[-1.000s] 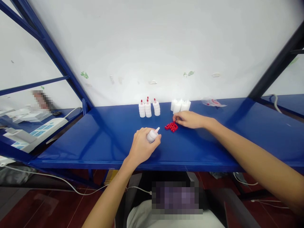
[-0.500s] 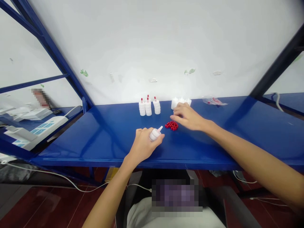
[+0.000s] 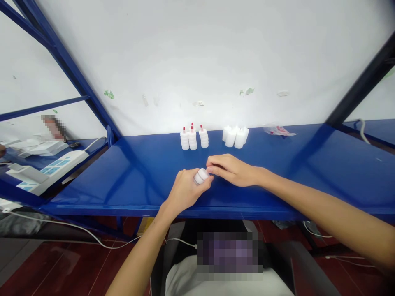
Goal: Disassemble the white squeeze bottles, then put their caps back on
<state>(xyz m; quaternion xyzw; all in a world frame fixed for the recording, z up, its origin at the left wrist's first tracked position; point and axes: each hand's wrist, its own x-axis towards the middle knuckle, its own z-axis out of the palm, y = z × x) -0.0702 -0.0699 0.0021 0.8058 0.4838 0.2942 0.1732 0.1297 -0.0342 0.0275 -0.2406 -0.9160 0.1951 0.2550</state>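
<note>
My left hand [image 3: 187, 187] is wrapped round a small white squeeze bottle [image 3: 201, 176], which is tilted with its top toward the right. At that top end, the thumb and fingers of my right hand [image 3: 233, 170] pinch the bottle's narrow nozzle, covering it from sight. Whether a red cap is between those fingers I cannot tell. Behind my hands stand several white bottles with red tips [image 3: 193, 139]. To their right is a group of several white bottles [image 3: 236, 137] with no red tips showing. The pile of small red caps is hidden behind my right hand.
A clear plastic bag with red bits [image 3: 280, 131] lies at the back right of the blue table [image 3: 148, 164]. A white power strip [image 3: 52, 170] is on the left beyond the blue frame post [image 3: 72, 68]. A white wall rises behind the table.
My right hand has come left and nearer, from in front of the untipped bottles to the nozzle of the held bottle. It now covers the red caps. My left hand has stayed in place.
</note>
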